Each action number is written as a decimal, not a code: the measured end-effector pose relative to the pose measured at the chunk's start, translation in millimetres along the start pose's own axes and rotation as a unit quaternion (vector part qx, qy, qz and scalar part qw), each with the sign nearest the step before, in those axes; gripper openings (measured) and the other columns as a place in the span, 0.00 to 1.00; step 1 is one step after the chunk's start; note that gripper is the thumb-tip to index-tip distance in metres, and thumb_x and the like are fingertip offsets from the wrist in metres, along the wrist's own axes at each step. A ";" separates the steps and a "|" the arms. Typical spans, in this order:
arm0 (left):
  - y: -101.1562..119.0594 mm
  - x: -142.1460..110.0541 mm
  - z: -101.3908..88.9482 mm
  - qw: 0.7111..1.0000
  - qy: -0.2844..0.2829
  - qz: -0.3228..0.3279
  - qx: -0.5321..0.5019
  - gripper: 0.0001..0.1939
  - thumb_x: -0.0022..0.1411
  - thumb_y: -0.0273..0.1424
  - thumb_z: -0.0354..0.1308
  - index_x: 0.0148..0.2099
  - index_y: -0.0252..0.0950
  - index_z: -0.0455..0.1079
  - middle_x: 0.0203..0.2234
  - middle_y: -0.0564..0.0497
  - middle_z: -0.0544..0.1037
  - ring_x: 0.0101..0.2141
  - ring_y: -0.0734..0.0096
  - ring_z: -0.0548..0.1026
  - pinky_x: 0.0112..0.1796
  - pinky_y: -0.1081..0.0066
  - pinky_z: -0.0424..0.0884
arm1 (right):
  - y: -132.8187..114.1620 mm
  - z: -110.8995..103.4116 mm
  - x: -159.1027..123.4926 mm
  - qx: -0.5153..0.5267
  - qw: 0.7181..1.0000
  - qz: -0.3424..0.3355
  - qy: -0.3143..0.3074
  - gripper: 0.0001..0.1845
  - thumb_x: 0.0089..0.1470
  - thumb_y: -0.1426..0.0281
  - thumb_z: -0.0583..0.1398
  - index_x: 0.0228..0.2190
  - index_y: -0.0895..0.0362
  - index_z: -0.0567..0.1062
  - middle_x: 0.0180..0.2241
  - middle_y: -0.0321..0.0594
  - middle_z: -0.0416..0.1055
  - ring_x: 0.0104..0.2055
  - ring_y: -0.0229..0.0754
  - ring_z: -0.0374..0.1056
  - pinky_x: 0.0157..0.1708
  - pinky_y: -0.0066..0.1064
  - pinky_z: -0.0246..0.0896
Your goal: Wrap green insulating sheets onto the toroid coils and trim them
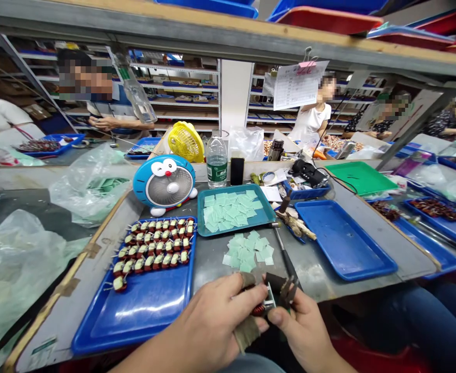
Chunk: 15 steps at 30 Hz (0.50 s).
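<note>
Coil point(258, 310), red-wound w/ metal frame point(269, 298), sits just off the table's point(206, 259) near edge: L hand point(222, 305) pinches it, R hand point(307, 324) clasps, AFAICT, dark pliers point(289, 291). Slack pinch could drop it lapward; stray tips might nick it.

A hammer point(288, 263) obstructs just beyond the right grip point(304, 316); bare table point(309, 267) leaves passage between hammer and the tray point(354, 243) farther right.

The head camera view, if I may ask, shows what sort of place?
Probably a factory assembly workshop: small components stand in rows on a blue tray, pale green squares fill a teal tray, and other people are across the bench, with shelves behind.
</note>
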<state>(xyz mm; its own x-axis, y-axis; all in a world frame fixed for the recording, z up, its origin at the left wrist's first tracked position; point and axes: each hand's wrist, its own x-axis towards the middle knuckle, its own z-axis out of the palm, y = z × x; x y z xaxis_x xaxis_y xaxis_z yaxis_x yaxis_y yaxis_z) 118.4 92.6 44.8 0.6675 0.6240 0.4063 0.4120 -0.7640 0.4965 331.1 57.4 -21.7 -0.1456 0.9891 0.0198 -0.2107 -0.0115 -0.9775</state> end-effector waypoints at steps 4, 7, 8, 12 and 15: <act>4.9 7.5 -1.4 0.999 -0.034 0.002 0.037 0.18 0.71 0.36 0.53 0.59 0.37 0.67 0.37 0.45 0.76 0.34 0.64 0.76 0.33 0.68 0.74 | 9.3 -7.9 -3.8 -0.037 0.999 -0.023 0.025 0.23 0.55 0.60 0.69 0.52 0.47 0.77 0.48 0.42 0.80 0.49 0.47 0.76 0.50 0.32 0.72; 7.3 12.3 -4.0 0.998 -0.053 -0.016 0.023 0.17 0.71 0.37 0.52 0.59 0.37 0.67 0.36 0.46 0.75 0.33 0.63 0.75 0.32 0.66 0.73 | 11.7 -13.3 -5.6 -0.064 0.997 -0.028 0.043 0.23 0.54 0.61 0.69 0.51 0.48 0.78 0.48 0.43 0.80 0.48 0.48 0.77 0.48 0.32 0.73; 8.0 14.0 -5.6 0.998 -0.061 -0.027 0.004 0.17 0.71 0.38 0.53 0.58 0.38 0.68 0.37 0.46 0.75 0.34 0.63 0.75 0.32 0.66 0.73 | 11.0 -14.1 -5.7 -0.070 0.996 -0.029 0.047 0.23 0.54 0.61 0.70 0.51 0.49 0.78 0.47 0.43 0.80 0.47 0.48 0.77 0.47 0.32 0.73; 10.3 20.5 -12.8 0.990 -0.090 -0.083 -0.070 0.16 0.69 0.40 0.56 0.56 0.40 0.70 0.39 0.47 0.75 0.38 0.63 0.75 0.37 0.67 0.73 | 4.8 -11.5 -3.8 -0.061 0.997 -0.026 0.051 0.23 0.52 0.60 0.71 0.50 0.50 0.79 0.45 0.44 0.81 0.46 0.50 0.78 0.47 0.34 0.74; 8.2 21.0 -12.4 0.985 -0.089 -0.117 -0.091 0.17 0.66 0.40 0.60 0.55 0.42 0.72 0.39 0.47 0.74 0.37 0.64 0.75 0.37 0.68 0.74 | 1.6 -7.2 0.1 -0.049 0.997 -0.015 0.058 0.25 0.50 0.57 0.71 0.50 0.51 0.80 0.46 0.45 0.81 0.46 0.51 0.78 0.48 0.36 0.74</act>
<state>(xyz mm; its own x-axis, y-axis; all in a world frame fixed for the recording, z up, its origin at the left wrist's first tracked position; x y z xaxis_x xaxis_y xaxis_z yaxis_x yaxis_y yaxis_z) 128.1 101.5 66.9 0.6732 0.7277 0.1313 0.4601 -0.5513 0.6960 337.7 58.6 -24.8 -0.0274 0.9991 0.0313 -0.1173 0.0279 -0.9927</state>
